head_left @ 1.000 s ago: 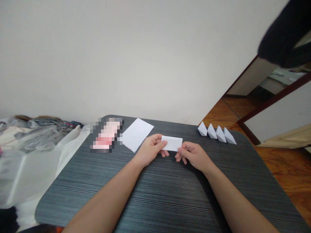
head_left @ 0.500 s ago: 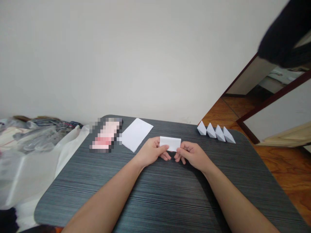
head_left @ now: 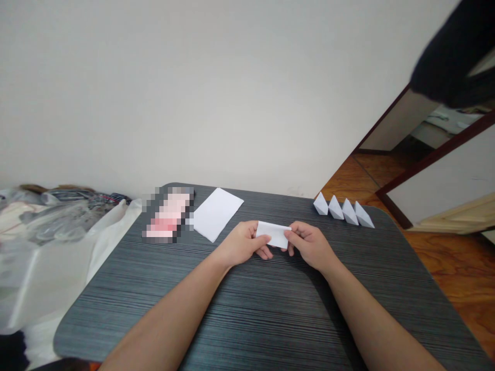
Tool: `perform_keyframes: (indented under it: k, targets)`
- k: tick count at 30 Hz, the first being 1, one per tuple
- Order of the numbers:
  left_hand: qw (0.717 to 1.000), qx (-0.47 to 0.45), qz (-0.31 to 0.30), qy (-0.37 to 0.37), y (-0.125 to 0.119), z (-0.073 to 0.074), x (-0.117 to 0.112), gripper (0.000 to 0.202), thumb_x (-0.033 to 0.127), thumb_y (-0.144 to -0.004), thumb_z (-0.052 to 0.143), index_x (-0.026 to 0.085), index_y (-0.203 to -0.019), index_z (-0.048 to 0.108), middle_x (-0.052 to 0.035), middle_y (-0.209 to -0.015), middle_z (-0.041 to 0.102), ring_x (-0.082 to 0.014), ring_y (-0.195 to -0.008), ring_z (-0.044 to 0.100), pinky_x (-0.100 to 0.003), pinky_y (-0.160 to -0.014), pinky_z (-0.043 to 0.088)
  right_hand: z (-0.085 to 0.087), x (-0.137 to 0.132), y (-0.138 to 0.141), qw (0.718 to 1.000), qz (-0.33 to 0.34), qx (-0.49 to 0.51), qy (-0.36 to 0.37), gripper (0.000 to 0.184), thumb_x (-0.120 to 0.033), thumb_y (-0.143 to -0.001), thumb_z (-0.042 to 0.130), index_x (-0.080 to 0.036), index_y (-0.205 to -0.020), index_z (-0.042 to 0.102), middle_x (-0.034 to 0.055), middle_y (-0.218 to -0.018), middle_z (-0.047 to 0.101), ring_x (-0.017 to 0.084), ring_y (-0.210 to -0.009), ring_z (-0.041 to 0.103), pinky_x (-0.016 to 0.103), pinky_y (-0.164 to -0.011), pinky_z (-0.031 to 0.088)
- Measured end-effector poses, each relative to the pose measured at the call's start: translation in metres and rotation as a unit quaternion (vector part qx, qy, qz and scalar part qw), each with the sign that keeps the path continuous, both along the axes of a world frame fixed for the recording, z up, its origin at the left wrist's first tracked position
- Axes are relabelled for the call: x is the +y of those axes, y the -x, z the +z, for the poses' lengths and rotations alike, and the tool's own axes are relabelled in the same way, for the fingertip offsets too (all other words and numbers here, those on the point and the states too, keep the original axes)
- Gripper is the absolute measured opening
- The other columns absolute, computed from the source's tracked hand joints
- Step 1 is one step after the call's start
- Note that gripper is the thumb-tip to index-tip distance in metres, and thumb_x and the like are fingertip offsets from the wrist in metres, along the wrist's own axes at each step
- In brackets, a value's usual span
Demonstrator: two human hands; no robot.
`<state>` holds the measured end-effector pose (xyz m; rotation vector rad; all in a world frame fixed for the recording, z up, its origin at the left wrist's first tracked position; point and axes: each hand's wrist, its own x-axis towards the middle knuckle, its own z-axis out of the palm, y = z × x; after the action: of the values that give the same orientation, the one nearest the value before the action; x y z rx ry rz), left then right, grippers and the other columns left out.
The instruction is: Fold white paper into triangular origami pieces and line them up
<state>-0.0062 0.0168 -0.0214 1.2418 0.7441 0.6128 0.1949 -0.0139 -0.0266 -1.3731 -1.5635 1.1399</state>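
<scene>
Folded white paper (head_left: 274, 234), pinched at opposite ends by left hand (head_left: 242, 243) and right hand (head_left: 311, 246) just above the dark worktop (head_left: 247, 319), near a flat white sheet (head_left: 216, 214).

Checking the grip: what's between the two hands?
A white paper rectangle, held at its ends by the left hand and right hand, shown in the head view.

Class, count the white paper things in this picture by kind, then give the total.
Folded paper triangles: 4
Flat paper sheet: 1
Paper piece held in the hands: 1
Total: 6
</scene>
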Motion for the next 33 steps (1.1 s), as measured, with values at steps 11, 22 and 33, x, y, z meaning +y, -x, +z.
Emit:
perform_keyframes:
  k: [11,22,33]
  targets:
    - [1.000,0.005,-0.008,0.006,-0.0001,0.0020,0.0008,0.021,0.026,-0.081,0.058,0.010,-0.093,0.054,-0.0065,-0.064,0.066,-0.0158,-0.059,0.066,-0.027,-0.056,0.055,0.0006,0.0005,-0.0017,1.000,-0.009,0.001,-0.021,0.023,-0.036,-0.088,0.051,-0.019,-0.074,0.056,-0.0029,-0.049,0.058,0.012,-0.043,0.053,0.025,-0.052,0.040]
    - [1.000,0.009,-0.007,0.007,-0.0007,0.0019,0.0002,0.023,0.029,-0.080,0.059,0.010,-0.093,0.054,-0.0061,-0.064,0.066,-0.0163,-0.058,0.066,-0.027,-0.056,0.054,0.0017,0.0010,-0.0008,1.000,-0.013,-0.006,-0.024,0.025,-0.036,-0.088,0.050,-0.018,-0.071,0.056,-0.0026,-0.049,0.057,0.012,-0.044,0.052,0.025,-0.052,0.040]
    - [1.000,0.006,-0.009,0.008,-0.0006,0.0040,-0.0001,0.025,0.030,-0.080,0.059,0.010,-0.093,0.054,-0.0067,-0.065,0.066,-0.0161,-0.059,0.066,-0.026,-0.056,0.054,0.0055,0.0000,0.0016,0.999,-0.017,-0.004,-0.029,0.027,-0.037,-0.089,0.048,-0.018,-0.071,0.056,-0.0020,-0.050,0.058,0.013,-0.046,0.053,0.025,-0.055,0.041]
